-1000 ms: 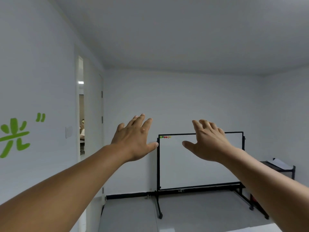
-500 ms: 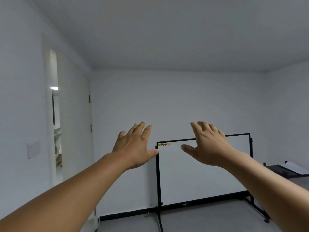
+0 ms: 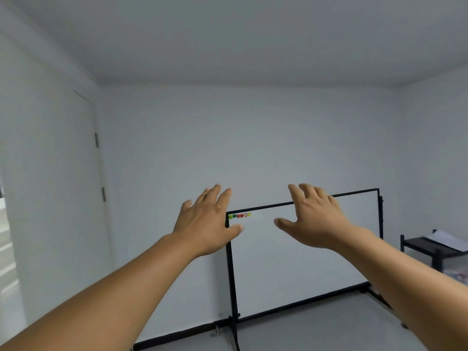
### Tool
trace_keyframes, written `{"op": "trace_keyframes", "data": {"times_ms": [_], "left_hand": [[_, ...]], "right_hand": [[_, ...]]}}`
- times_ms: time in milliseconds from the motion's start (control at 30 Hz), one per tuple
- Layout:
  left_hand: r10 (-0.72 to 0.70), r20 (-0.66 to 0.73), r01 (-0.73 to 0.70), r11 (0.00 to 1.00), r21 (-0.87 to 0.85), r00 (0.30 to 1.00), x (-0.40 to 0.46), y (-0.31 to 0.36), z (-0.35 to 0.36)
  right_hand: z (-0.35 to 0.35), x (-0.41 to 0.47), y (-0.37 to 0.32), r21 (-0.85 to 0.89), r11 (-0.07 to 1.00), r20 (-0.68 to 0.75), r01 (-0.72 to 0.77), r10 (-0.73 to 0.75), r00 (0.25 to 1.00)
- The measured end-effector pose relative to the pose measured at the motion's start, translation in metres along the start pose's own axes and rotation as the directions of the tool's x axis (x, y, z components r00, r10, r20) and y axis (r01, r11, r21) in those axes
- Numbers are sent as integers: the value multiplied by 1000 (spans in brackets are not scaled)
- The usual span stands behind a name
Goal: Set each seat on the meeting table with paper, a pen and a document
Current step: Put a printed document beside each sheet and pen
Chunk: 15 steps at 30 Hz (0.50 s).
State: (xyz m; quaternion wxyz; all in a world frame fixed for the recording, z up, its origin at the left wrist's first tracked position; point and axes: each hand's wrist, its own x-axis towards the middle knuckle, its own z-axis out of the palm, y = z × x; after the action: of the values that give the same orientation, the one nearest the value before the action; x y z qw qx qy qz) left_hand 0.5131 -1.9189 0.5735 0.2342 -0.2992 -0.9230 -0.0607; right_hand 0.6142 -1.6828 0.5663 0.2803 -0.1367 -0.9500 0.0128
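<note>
Left hand point(image 3: 205, 224) raised, palm out, fingers spread, grip holding nothing. Right hand point(image 3: 314, 219) likewise, held up before the whiteboard point(image 3: 304, 262). Open floor point(image 3: 316, 330) lies beneath. Far right, papers point(image 3: 445, 239) rest on a dark counter point(image 3: 415, 245).

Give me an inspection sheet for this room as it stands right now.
Surface: meeting table not in view; grey floor only.
Job's things: white papers lying on a dark side table at far right; pens nothing seen.
Clutter: nothing seen.
Hands: left hand and right hand raised, fingers spread, holding nothing.
Cables: nothing seen.
Surroundings: wheeled whiteboard with coloured magnets at its top left; white door on the left; bare white walls.
</note>
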Motion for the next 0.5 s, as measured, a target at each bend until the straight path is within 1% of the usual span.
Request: {"op": "trace_keyframes", "data": {"times_ms": [133,300,400,500], "left_hand": [[54,-4,-54,998,-32,999,61,-29,44],[140,6,-139,988,-72,990,147,-65,96],[213,34,-209,974,-88,976,201,-76,119],[278,31,-273,955,-114,960,250,-73,139]], "right_hand": [[40,48,-1,-58,997,20,-44,46,999],[85,121,-8,-134,984,10,-119,121,993],[102,160,-10,-161,972,13,-173,178,984],[115,191,0,-204,955,8,-217,223,975]]}}
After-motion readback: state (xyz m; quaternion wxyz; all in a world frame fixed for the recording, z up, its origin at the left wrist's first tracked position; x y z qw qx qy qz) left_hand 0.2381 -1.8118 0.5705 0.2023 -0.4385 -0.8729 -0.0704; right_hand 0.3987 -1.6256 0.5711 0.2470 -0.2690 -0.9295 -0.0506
